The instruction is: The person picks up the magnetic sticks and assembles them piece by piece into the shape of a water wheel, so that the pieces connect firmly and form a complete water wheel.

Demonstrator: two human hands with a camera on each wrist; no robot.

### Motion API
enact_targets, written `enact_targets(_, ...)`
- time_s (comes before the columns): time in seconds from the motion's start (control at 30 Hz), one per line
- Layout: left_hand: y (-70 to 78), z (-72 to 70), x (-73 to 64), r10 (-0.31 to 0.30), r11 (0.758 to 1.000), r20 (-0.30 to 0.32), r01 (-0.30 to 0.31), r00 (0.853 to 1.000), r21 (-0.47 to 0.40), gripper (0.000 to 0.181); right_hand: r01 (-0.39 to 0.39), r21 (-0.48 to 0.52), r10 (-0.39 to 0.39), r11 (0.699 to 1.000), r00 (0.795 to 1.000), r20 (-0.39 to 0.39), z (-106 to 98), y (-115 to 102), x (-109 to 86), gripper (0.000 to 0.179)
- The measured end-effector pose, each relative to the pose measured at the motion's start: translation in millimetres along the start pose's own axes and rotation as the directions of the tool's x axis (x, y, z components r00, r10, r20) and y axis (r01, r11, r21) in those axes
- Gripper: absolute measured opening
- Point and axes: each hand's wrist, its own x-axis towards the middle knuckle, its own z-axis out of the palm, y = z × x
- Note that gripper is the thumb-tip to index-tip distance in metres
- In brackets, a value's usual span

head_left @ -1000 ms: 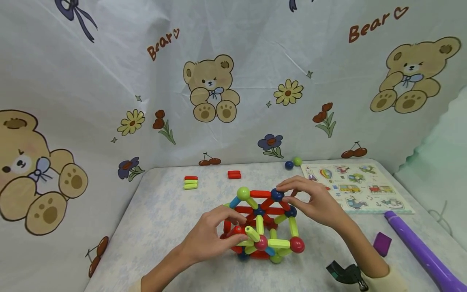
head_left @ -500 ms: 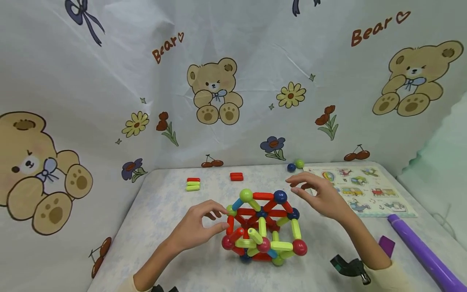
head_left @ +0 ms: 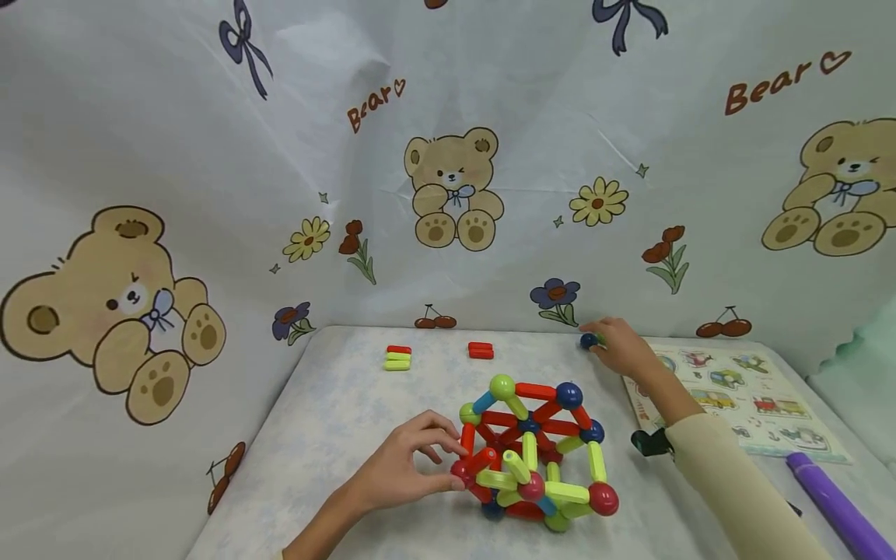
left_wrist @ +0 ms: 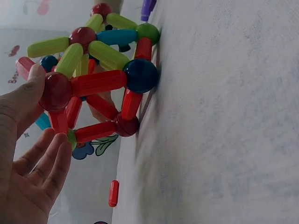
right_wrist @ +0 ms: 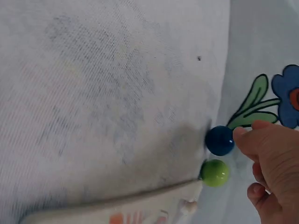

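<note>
In the head view, a structure of magnetic balls and rods (head_left: pixel 528 453) in red, lime, blue and navy stands on the table. My left hand (head_left: pixel 409 459) holds its left corner, the thumb by a red ball (left_wrist: pixel 57 92) and the fingers along a red rod (left_wrist: pixel 58 121). At the back of the table my right hand (head_left: pixel 621 350) reaches to a navy ball (right_wrist: pixel 219 140), one fingertip right at the ball's edge. A lime ball (right_wrist: pixel 215 172) sits beside it under the hand. The right hand's other fingers are partly hidden in the right wrist view.
Short rods lie at the back: a red and lime group (head_left: pixel 398 358) and a red pair (head_left: pixel 481 351). A picture board (head_left: pixel 742 400) lies at the right, with a purple tube (head_left: pixel 840 505) in front. A bear-print cloth (head_left: pixel 364 288) rises behind the table.
My right hand has left the structure's top navy ball and moved to the loose balls at the back. The left hand drew off the structure, then returned to its left corner. The view has shifted.
</note>
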Motion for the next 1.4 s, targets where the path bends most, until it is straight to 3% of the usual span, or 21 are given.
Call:
enact_targets(0.13, -1.1, 3.1, -0.9, 0.028, 0.999, 0.002, -0.028, 1.0, -0.025, 0.03, -0.054, -0.076, 0.056, 0.996, 0.998, 0.02, 6, -1, 2.8, 0.038)
enact_targets(0.4, -3.8, 4.9, -4.0, 0.034, 0.995, 0.002, -0.034, 0.999, -0.089, 0.033, -0.022, -0.18, 0.024, 0.983, 1.0, 0.007, 13, 0, 5.0, 0.034)
enact_targets(0.57, -4.7, 9.8, -1.9, 0.047, 0.993, 0.015, -0.045, 0.999, -0.113, 0.034, -0.041, -0.228, 0.047, 0.973, 0.999, 0.019, 15, 10, 3.5, 0.031)
enact_targets(0.67, -3.0, 10.3, -1.8, 0.056, 0.991, 0.02, -0.053, 0.998, -0.119, 0.034, -0.07, -0.226, 0.077, 0.972, 0.997, 0.022, 12, 9, 2.5, 0.031)
enact_targets(0.77, -1.2, 8.7, -2.8, 0.058, 0.991, 0.021, -0.055, 0.998, -0.12, 0.034, -0.088, -0.164, 0.085, 0.983, 0.996, -0.027, 1, -1, -1.0, 0.034)
enact_targets(0.87, -0.7, 5.6, -4.8, 0.061, 0.992, 0.011, -0.059, 0.998, -0.113, 0.033, -0.086, -0.064, 0.076, 0.994, 0.988, -0.136, -18, -26, -8.8, 0.038)
enact_targets(0.97, -1.9, 3.3, -6.1, 0.068, 0.993, 0.001, -0.067, 0.998, -0.099, 0.031, -0.041, 0.027, 0.047, 0.999, 0.956, -0.289, -39, -61, -22.6, 0.04)
enact_targets(1.07, -3.7, 2.6, -6.6, 0.08, 0.994, -0.004, -0.08, 0.997, -0.08, 0.029, 0.095, 0.064, -0.057, 0.993, 0.895, -0.442, -62, -103, -42.4, 0.042)
enact_targets(1.13, -4.2, 2.5, -7.1, 0.094, 0.994, -0.009, -0.094, 0.996, -0.064, 0.029, 0.242, 0.082, -0.168, 0.967, 0.844, -0.509, -73, -133, -57.2, 0.039)
enact_targets(1.2, -4.3, 2.2, -7.8, 0.105, 0.993, -0.013, -0.105, 0.994, -0.049, 0.028, 0.364, 0.102, -0.263, 0.926, 0.813, -0.519, -80, -163, -73.8, 0.04)
enact_targets(1.27, -4.2, 2.2, -8.3, 0.111, 0.993, -0.017, -0.111, 0.994, -0.037, 0.028, 0.449, 0.146, -0.337, 0.881, 0.814, -0.473, -82, -189, -89.1, 0.041)
enact_targets(1.4, -3.8, 2.8, -8.9, 0.132, 0.991, -0.021, -0.132, 0.991, -0.022, 0.028, 0.478, 0.288, -0.401, 0.83, 0.87, -0.288, -73, -220, -110.9, 0.053)
